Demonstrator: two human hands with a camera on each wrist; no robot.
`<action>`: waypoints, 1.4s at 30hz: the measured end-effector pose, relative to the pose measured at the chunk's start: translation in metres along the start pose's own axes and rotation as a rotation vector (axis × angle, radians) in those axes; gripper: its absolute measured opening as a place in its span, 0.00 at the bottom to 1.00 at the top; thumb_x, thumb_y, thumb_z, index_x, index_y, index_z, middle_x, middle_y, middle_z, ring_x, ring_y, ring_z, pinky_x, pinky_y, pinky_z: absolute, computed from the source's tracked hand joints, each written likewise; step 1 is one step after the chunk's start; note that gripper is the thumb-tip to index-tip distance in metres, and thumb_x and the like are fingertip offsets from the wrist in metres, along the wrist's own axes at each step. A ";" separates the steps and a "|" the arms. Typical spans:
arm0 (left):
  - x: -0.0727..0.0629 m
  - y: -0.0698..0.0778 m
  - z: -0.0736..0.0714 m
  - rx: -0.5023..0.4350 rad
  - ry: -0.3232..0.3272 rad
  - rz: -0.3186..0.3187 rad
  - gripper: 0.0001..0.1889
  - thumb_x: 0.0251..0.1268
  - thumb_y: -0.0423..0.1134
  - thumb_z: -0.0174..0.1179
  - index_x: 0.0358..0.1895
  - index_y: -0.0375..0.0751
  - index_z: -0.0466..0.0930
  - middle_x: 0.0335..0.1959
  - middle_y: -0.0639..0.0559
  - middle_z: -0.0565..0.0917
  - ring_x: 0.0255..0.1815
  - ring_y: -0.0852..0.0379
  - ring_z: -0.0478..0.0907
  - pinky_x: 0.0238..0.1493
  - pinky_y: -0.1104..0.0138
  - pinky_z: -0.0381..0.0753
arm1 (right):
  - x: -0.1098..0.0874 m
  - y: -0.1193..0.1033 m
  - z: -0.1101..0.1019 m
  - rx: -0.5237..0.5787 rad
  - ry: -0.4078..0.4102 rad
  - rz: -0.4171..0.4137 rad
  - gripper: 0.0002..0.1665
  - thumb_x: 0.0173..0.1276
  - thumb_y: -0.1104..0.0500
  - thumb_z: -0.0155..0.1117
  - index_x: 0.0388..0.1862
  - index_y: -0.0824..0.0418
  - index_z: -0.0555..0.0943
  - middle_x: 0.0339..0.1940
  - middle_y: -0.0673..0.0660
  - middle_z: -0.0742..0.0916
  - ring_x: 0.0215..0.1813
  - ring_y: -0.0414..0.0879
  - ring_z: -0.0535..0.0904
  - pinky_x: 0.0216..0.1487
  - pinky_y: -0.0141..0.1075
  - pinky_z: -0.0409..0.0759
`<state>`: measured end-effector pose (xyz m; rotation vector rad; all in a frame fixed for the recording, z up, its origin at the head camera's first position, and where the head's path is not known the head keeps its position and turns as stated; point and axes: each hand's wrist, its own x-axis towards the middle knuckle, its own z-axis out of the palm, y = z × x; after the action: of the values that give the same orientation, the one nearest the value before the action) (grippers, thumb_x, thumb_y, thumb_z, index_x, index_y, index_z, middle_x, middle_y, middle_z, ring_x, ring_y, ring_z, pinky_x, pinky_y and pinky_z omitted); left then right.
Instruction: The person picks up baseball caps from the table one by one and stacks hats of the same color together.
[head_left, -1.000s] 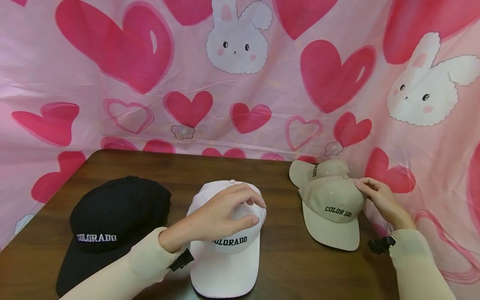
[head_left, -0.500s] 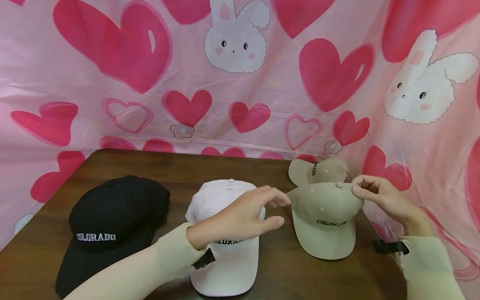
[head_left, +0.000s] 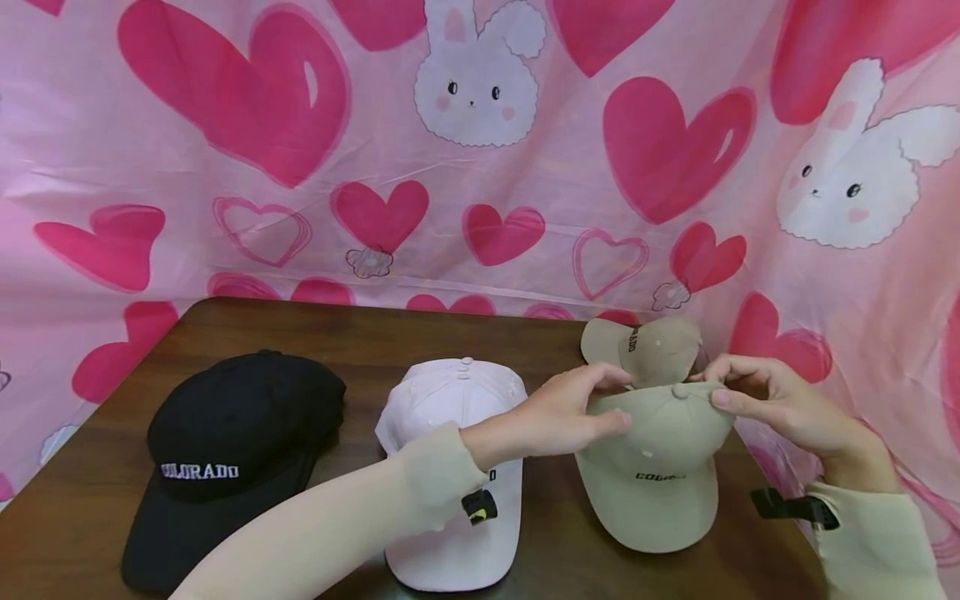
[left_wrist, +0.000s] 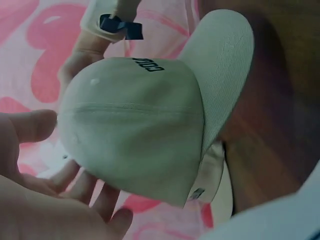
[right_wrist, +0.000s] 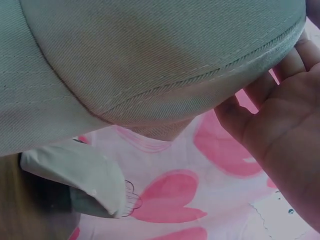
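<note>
A beige baseball cap (head_left: 663,442) with dark COLORADO lettering is at the right of the table, its brim toward me. My right hand (head_left: 802,417) pinches the back of its crown on the right side, thumb in front and fingers behind. On the other side my left hand (head_left: 551,417) reaches the crown with thumb and fingers spread apart. In the left wrist view that thumb (left_wrist: 37,125) lies right at the crown's edge, the fingers along its lower side. Behind it sits a second beige cap (head_left: 663,350), brim to the left, partly hidden.
A white COLORADO cap (head_left: 442,408) lies mid-table under my left forearm, and a black one (head_left: 240,417) at the left. Pink heart-and-bunny cloth (head_left: 450,183) hangs behind and to the right of the brown wooden table (head_left: 360,342).
My right hand has drawn the front beige cap nearer, apart from the one behind it, tipping its crown forward. My left hand has moved right, from over the white cap to the beige cap.
</note>
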<state>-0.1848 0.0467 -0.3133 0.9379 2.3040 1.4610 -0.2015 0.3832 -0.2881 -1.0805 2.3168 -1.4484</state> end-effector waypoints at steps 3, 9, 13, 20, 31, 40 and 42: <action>0.005 -0.001 0.005 -0.068 -0.038 -0.026 0.21 0.78 0.46 0.65 0.69 0.54 0.77 0.58 0.63 0.83 0.61 0.68 0.77 0.63 0.68 0.77 | 0.001 0.001 0.003 0.010 -0.018 0.030 0.19 0.75 0.80 0.49 0.52 0.64 0.81 0.50 0.59 0.89 0.48 0.49 0.84 0.43 0.42 0.88; 0.013 -0.009 0.016 -0.130 -0.049 -0.080 0.11 0.78 0.42 0.65 0.58 0.51 0.82 0.45 0.62 0.82 0.49 0.67 0.77 0.52 0.71 0.77 | 0.000 0.005 0.010 -0.064 -0.030 0.122 0.14 0.76 0.75 0.54 0.49 0.59 0.80 0.45 0.56 0.87 0.45 0.51 0.83 0.41 0.43 0.88; 0.015 -0.011 0.021 -0.161 -0.044 -0.126 0.08 0.77 0.40 0.66 0.54 0.51 0.82 0.43 0.61 0.81 0.46 0.65 0.77 0.48 0.70 0.77 | -0.004 0.010 0.012 -0.107 -0.021 0.155 0.12 0.76 0.74 0.57 0.48 0.58 0.79 0.39 0.54 0.84 0.40 0.51 0.81 0.37 0.42 0.86; 0.020 -0.010 0.025 -0.216 -0.056 -0.170 0.05 0.78 0.38 0.64 0.51 0.50 0.81 0.43 0.60 0.80 0.46 0.63 0.75 0.47 0.68 0.77 | -0.014 0.018 0.009 -0.150 -0.029 0.173 0.14 0.75 0.71 0.61 0.53 0.58 0.78 0.40 0.51 0.84 0.40 0.50 0.82 0.37 0.41 0.86; 0.037 -0.007 0.030 -0.394 0.007 -0.282 0.06 0.80 0.35 0.61 0.53 0.46 0.80 0.48 0.55 0.79 0.48 0.60 0.77 0.53 0.63 0.79 | -0.015 0.048 -0.005 -0.035 -0.013 0.195 0.23 0.75 0.73 0.58 0.66 0.59 0.75 0.54 0.53 0.86 0.53 0.49 0.83 0.48 0.44 0.90; 0.053 -0.011 0.043 -0.214 0.214 -0.390 0.05 0.79 0.40 0.63 0.51 0.52 0.82 0.51 0.56 0.82 0.55 0.54 0.76 0.64 0.53 0.76 | 0.002 0.079 -0.006 -0.018 0.070 0.272 0.16 0.79 0.67 0.58 0.62 0.58 0.78 0.50 0.50 0.85 0.53 0.46 0.81 0.50 0.40 0.87; 0.054 -0.013 0.043 -0.159 0.256 -0.428 0.04 0.79 0.42 0.63 0.50 0.55 0.82 0.51 0.57 0.82 0.57 0.49 0.73 0.66 0.50 0.72 | 0.006 0.084 -0.004 -0.005 0.081 0.289 0.16 0.79 0.67 0.57 0.62 0.58 0.78 0.51 0.49 0.84 0.54 0.45 0.80 0.51 0.40 0.87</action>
<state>-0.2077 0.1081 -0.3385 0.2016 2.3207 1.6076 -0.2481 0.4031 -0.3558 -0.6632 2.4107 -1.3971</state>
